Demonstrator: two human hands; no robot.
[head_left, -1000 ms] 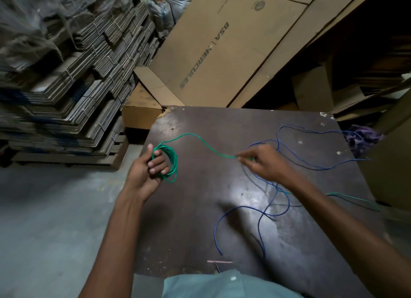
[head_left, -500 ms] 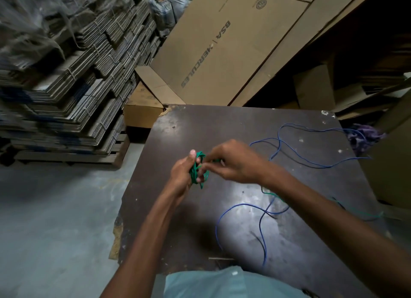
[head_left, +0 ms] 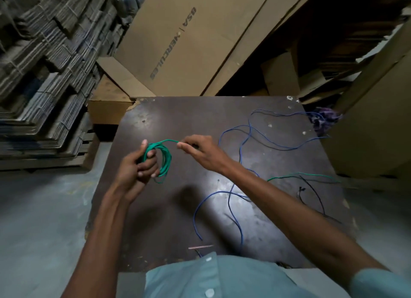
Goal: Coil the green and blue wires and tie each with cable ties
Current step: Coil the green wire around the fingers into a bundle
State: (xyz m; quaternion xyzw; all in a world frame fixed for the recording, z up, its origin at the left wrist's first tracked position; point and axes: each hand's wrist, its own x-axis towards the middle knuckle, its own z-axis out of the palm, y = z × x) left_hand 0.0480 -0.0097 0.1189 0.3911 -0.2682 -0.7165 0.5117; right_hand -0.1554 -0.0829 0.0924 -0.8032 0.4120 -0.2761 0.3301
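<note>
Green wire (head_left: 165,162) coil seems bigger; hands now apart.

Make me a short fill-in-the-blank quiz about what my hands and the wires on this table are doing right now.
1. The left hand holds a coil of ____ wire.
2. The right hand pinches the wire that leads to the ____.
3. The blue wire lies loose on the ____.

Missing words: green; coil; table
</note>
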